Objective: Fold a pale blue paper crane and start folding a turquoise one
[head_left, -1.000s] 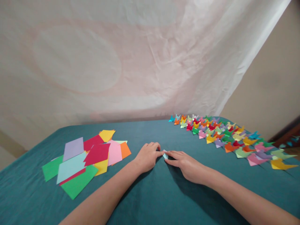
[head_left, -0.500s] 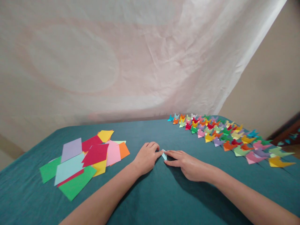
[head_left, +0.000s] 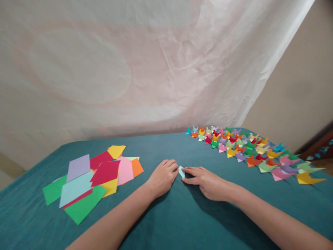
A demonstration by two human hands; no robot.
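A small, pale blue piece of folded paper (head_left: 181, 171) lies on the teal cloth between my two hands. My left hand (head_left: 163, 176) has its fingers curled, and the fingertips meet the paper's left edge; its thumb is mostly hidden. From the right, my right hand (head_left: 206, 182) holds the paper against the cloth. Its forefinger touches near the upper end and its thumb the lower end, with a gap between them. The paper is narrow with slanted ends; how many layers it has is too small to tell.
Flat coloured paper sheets (head_left: 105, 172) overlap in a loose pile to the left. Rows of small folded paper birds (head_left: 252, 161) stand along the right side and back of the teal-covered table (head_left: 161, 147). A pale curtain (head_left: 145, 69) hangs behind.
My left thumb has drawn back from the paper's upper end, so more of the pale blue surface shows. My right hand stays almost where it was.
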